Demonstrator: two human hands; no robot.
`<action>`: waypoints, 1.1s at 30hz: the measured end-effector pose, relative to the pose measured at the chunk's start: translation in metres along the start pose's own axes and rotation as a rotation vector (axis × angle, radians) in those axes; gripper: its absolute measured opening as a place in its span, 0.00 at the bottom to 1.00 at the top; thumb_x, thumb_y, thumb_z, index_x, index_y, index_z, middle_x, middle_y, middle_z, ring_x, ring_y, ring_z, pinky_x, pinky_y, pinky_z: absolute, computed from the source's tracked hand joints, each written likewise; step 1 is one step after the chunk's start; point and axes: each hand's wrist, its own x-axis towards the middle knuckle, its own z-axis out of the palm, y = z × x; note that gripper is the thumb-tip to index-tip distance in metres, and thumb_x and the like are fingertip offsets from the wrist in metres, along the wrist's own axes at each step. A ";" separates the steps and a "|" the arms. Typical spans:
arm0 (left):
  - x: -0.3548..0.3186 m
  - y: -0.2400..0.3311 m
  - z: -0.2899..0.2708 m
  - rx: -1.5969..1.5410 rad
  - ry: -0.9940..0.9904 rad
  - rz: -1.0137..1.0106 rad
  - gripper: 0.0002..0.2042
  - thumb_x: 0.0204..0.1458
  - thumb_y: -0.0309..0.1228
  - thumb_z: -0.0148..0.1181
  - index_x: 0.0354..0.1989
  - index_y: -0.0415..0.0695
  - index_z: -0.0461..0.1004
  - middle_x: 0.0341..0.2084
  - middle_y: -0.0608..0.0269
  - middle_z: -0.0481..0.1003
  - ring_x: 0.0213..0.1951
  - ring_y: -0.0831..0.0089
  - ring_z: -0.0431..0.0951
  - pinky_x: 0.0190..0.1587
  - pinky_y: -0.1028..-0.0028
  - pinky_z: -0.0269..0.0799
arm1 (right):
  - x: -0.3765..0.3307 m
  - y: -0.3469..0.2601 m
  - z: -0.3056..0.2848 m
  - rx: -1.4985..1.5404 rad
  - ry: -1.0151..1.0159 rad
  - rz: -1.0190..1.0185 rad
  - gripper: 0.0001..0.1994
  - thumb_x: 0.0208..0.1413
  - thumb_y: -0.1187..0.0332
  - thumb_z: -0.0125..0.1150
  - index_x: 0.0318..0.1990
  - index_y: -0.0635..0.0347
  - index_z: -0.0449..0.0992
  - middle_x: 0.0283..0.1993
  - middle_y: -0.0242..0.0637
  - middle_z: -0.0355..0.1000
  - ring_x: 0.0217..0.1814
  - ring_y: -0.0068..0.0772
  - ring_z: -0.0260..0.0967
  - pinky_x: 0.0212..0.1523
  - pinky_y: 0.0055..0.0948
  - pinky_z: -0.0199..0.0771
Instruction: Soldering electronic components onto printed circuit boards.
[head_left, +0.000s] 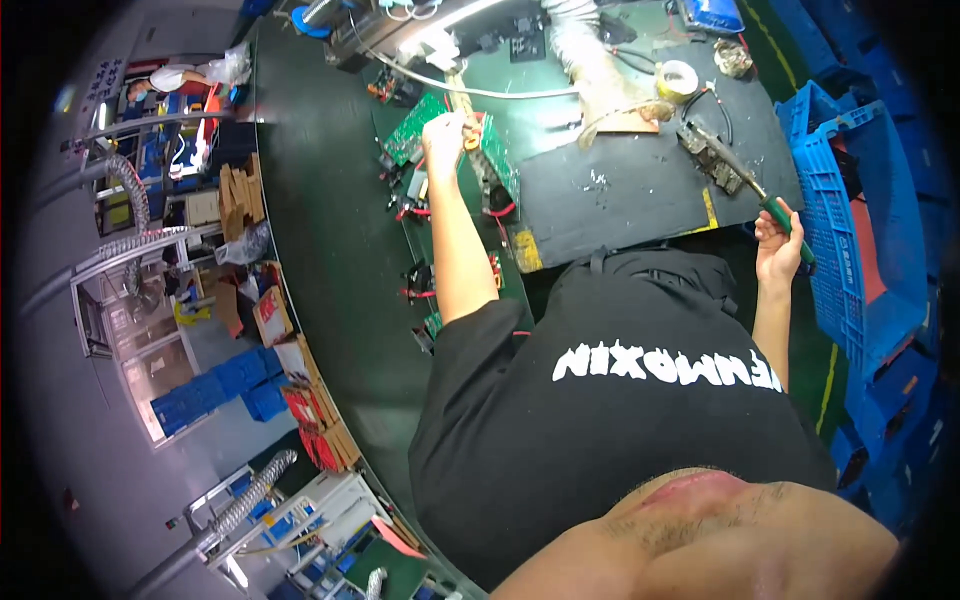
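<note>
My right hand (779, 248) is wrapped round the dark green handle of a soldering iron (788, 222). The iron's metal shaft slants up to the left, over a soiled metal holder (712, 160) on the bench mat. My left hand (444, 146) is closed at the left side of the bench, beside a green circuit board (415, 130). A yellow part (471, 138) shows just right of its fingers. Whatever those fingers pinch is too small to make out. More boards with red and black leads (415, 212) lie below this hand.
A silvery fume hose (575, 45) hangs over the bench mat (610, 195), near a tape roll (677, 80) and a crumpled metallic ball (733, 58). A thin cable (500, 95) crosses above my left hand. Blue crates (850, 210) stand right. Another person (180, 78) works far left.
</note>
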 end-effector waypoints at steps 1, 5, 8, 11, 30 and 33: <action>0.002 -0.005 0.006 0.172 -0.033 0.396 0.13 0.51 0.30 0.54 0.18 0.36 0.75 0.14 0.65 0.73 0.19 0.80 0.67 0.25 0.78 0.60 | 0.002 0.002 -0.001 0.013 -0.016 -0.003 0.21 0.59 0.56 0.44 0.47 0.66 0.71 0.31 0.42 0.74 0.29 0.30 0.72 0.27 0.23 0.69; -0.001 -0.023 0.021 -0.088 -0.095 0.135 0.12 0.51 0.28 0.54 0.17 0.37 0.71 0.15 0.64 0.71 0.21 0.78 0.68 0.26 0.75 0.62 | 0.006 0.008 -0.004 0.043 -0.023 0.007 0.21 0.60 0.57 0.43 0.47 0.66 0.70 0.32 0.44 0.74 0.30 0.30 0.72 0.28 0.24 0.69; 0.004 -0.048 0.036 0.124 0.054 0.412 0.11 0.51 0.28 0.53 0.17 0.39 0.69 0.18 0.65 0.69 0.23 0.76 0.67 0.28 0.74 0.62 | 0.006 0.009 -0.005 0.036 -0.020 0.018 0.21 0.60 0.57 0.43 0.48 0.66 0.70 0.33 0.43 0.75 0.30 0.30 0.72 0.28 0.23 0.68; 0.013 -0.076 0.047 0.225 0.144 0.427 0.12 0.53 0.29 0.48 0.18 0.40 0.68 0.19 0.63 0.68 0.24 0.74 0.68 0.29 0.73 0.62 | 0.009 0.007 -0.001 0.014 -0.024 0.019 0.21 0.60 0.57 0.42 0.49 0.66 0.70 0.33 0.43 0.75 0.31 0.29 0.72 0.28 0.22 0.68; -0.038 -0.055 0.102 0.017 0.462 0.394 0.12 0.53 0.28 0.43 0.20 0.39 0.69 0.19 0.56 0.72 0.24 0.69 0.72 0.28 0.72 0.67 | 0.002 -0.002 -0.002 0.038 0.096 -0.019 0.20 0.60 0.57 0.43 0.49 0.66 0.69 0.31 0.41 0.74 0.29 0.29 0.72 0.27 0.22 0.69; -0.051 -0.069 0.098 0.039 0.421 0.230 0.11 0.52 0.29 0.46 0.22 0.38 0.70 0.18 0.59 0.72 0.23 0.69 0.70 0.29 0.72 0.66 | 0.003 -0.002 -0.005 0.059 0.121 -0.028 0.21 0.60 0.56 0.44 0.49 0.66 0.69 0.31 0.42 0.74 0.29 0.29 0.72 0.27 0.23 0.70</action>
